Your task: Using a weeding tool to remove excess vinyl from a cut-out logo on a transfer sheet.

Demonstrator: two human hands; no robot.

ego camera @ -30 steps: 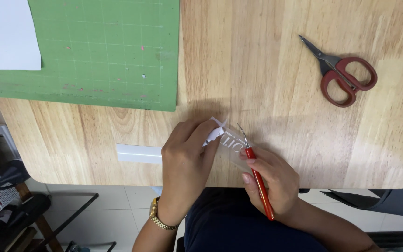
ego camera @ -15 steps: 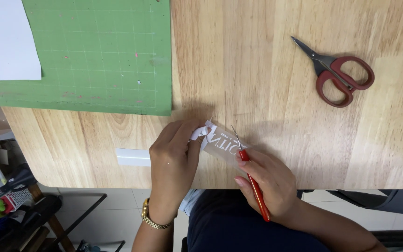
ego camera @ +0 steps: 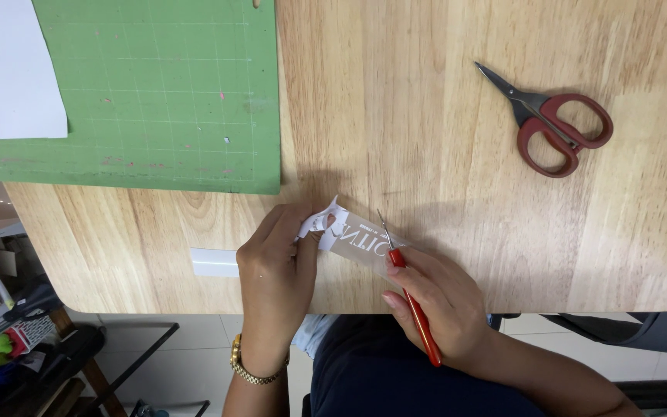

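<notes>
left hand [ego camera: 275,266] grip clenched on vinyl strip [ego camera: 349,238], right hand [ego camera: 441,305] on weeding tool [ego camera: 411,297], near table edge [ego camera: 156,305]

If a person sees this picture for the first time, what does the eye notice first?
Probably the two hands at the table's near edge: the left hand pinches a clear lettered strip, and the right hand holds a red-handled pick to it. Next come the red scissors at far right and the green cutting mat at far left.
</notes>
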